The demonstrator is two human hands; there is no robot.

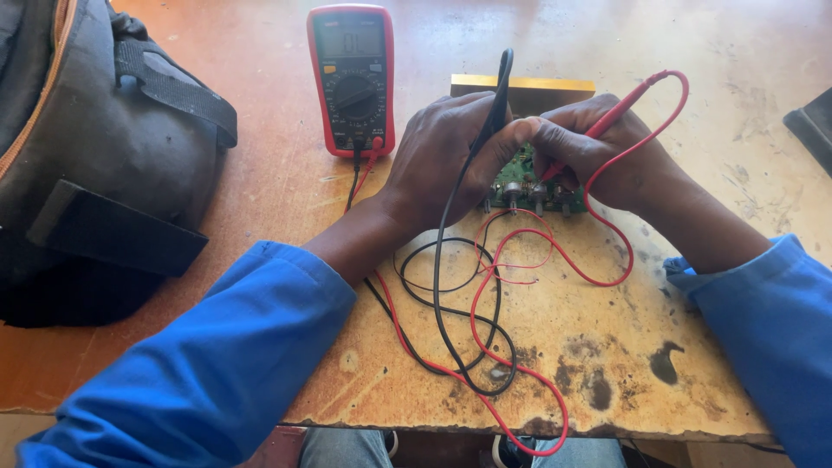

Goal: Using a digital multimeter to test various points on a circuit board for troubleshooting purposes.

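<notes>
Here, circuit board (pixel 520 178) lies under both hands' fingers (pixel 529 130).

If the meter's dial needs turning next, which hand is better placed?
Probably the left hand: it holds the black probe just right of the red multimeter. The right hand, holding the red probe, is farther off.

1. Bright daylight falls from the upper right of the frame, washing out the table (pixel 763 52) there.
2. Focus is sharp throughout.
3. Soft shadows lie beneath the bag (pixel 95 156) at left.
</notes>
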